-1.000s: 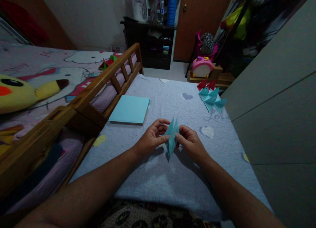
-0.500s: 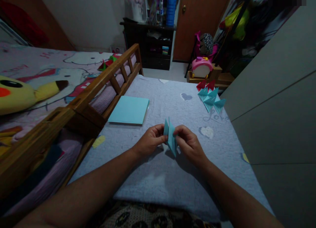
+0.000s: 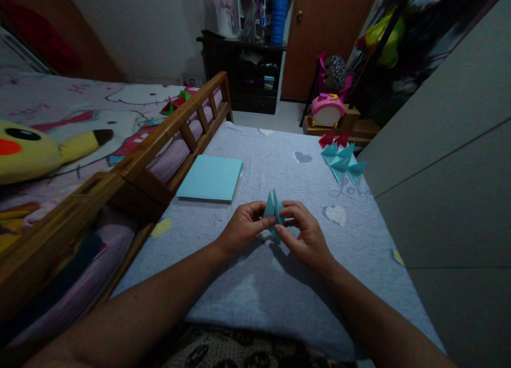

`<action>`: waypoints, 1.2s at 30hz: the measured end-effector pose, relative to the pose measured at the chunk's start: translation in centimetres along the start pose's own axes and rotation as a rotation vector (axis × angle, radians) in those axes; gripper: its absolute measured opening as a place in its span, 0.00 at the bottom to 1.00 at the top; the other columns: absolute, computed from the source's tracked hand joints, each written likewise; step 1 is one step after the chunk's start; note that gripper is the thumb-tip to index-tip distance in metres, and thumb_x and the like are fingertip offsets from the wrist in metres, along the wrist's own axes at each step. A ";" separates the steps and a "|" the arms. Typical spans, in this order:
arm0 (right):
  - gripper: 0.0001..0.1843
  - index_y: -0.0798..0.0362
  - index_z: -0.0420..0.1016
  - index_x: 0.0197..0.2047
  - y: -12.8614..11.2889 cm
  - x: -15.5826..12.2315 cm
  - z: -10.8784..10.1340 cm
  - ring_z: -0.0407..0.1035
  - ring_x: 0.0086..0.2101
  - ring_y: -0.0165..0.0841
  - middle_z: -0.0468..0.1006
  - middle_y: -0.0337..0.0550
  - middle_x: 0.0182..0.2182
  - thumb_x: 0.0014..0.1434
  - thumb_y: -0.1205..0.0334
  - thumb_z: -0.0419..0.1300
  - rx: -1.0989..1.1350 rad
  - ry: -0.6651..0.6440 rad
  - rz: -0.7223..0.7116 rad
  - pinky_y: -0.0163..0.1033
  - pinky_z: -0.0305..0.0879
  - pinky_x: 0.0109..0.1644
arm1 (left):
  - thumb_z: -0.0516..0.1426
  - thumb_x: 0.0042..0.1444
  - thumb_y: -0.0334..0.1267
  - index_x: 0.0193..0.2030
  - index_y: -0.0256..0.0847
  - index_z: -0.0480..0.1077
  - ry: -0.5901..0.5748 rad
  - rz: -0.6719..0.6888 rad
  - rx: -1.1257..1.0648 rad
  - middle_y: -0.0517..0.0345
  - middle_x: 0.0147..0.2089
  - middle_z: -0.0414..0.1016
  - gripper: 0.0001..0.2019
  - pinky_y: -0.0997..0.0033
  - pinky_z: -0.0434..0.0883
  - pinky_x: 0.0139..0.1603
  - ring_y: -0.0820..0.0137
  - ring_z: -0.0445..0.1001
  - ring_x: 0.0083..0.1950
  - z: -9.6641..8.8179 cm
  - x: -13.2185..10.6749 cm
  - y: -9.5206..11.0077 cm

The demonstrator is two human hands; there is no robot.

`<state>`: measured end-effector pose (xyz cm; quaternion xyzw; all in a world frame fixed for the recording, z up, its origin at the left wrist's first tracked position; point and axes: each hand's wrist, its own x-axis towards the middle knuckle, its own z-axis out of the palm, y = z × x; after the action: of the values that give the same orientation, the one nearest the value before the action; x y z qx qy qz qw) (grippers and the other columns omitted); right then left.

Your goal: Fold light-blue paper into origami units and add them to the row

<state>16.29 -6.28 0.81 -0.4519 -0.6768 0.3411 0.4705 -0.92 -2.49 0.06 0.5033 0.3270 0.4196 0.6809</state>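
Both hands meet over the grey-blue sheet of the mattress (image 3: 255,283). A small folded piece of light blue paper (image 3: 272,206) stands pinched between them, two pointed tips sticking up. My left hand (image 3: 241,231) grips its left side with thumb and fingers closed. My right hand (image 3: 305,235) closes on its right side, fingers curled over the lower part, which is hidden. A flat stack of light blue paper squares (image 3: 211,177) lies just beyond my left hand.
Several folded blue and red paper pieces (image 3: 341,158) sit at the far right by the grey wall (image 3: 451,160). A wooden bed rail (image 3: 159,139) runs along the left, with a yellow plush toy (image 3: 35,147) behind it. A dark shelf unit (image 3: 243,70) and door stand at the back.
The blue paper was open and taller between my fingers; it has been folded smaller, and both hands have closed in around it, the right hand's fingers now covering its lower half.
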 end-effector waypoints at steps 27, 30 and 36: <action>0.02 0.50 0.74 0.36 0.6 1.1 -0.2 0.69 0.36 0.34 0.74 0.40 0.34 0.59 0.62 0.62 0.266 0.096 0.175 0.41 0.66 0.43 | 0.68 0.52 0.45 0.38 0.34 0.77 -0.020 0.004 0.115 0.55 0.34 0.77 0.15 0.70 0.70 0.38 0.70 0.74 0.34 0.8 0.8 -0.7; 0.04 0.50 0.74 0.37 0.8 1.1 -0.2 0.69 0.36 0.33 0.75 0.40 0.34 0.59 0.61 0.63 0.315 0.092 0.212 0.40 0.66 0.41 | 0.67 0.51 0.46 0.38 0.34 0.77 -0.018 -0.002 0.131 0.54 0.35 0.78 0.16 0.70 0.71 0.38 0.69 0.74 0.35 0.8 0.9 -0.8; 0.04 0.49 0.74 0.36 0.8 1.1 -0.2 0.68 0.36 0.34 0.73 0.39 0.33 0.58 0.61 0.65 0.277 0.117 0.187 0.40 0.66 0.41 | 0.65 0.53 0.45 0.36 0.35 0.75 0.002 0.036 0.259 0.57 0.31 0.74 0.13 0.72 0.69 0.34 0.71 0.71 0.32 1.1 0.7 -0.3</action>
<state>16.55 -4.92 0.51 -0.4628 -0.5497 0.4468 0.5329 0.41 -2.39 0.03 0.5924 0.3699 0.3866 0.6023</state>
